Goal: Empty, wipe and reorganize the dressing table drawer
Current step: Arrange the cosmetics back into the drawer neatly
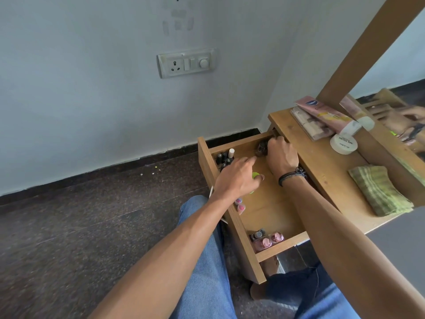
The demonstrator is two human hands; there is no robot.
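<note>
1. The drawer (pixel 269 208) stands pulled well out of the dressing table (pixel 322 162), so the person sitting in front of it can reach down into it with both hands.
2. Its contents sit in groups rather than scattered. Small dark bottles (pixel 224 159) are packed into the far corner by the front panel, and 2 pink bottles (pixel 271 240) stand in the near corner, with bare wood between. To me that looks like sorting, though I can't tell whether things are going in or coming out.
3. A tube (pixel 322 111), a flat box (pixel 308 125) and a white tub (pixel 343 145) lie on the table top by the mirror (pixel 391 107), probably parked there out of the drawer. A folded green cloth (pixel 381 189) lies further along the top, in neither hand but within easy reach for wiping.
4. The right hand (pixel 281 157), the one with the dark wristband (pixel 292 176), is at the very back of the drawer, just under the table's edge. Its fingers are curled over a dark bottle (pixel 261 148) and grip it from above. The bottle stands close to the far wall.
5. The left hand (pixel 239 178) hovers over the middle of the drawer, fingers stretched forward and loosely spread, thumb out. It holds nothing that I can see. A green thing (pixel 255 175) lies under its palm, and I can't tell whether the hand touches it.
</note>
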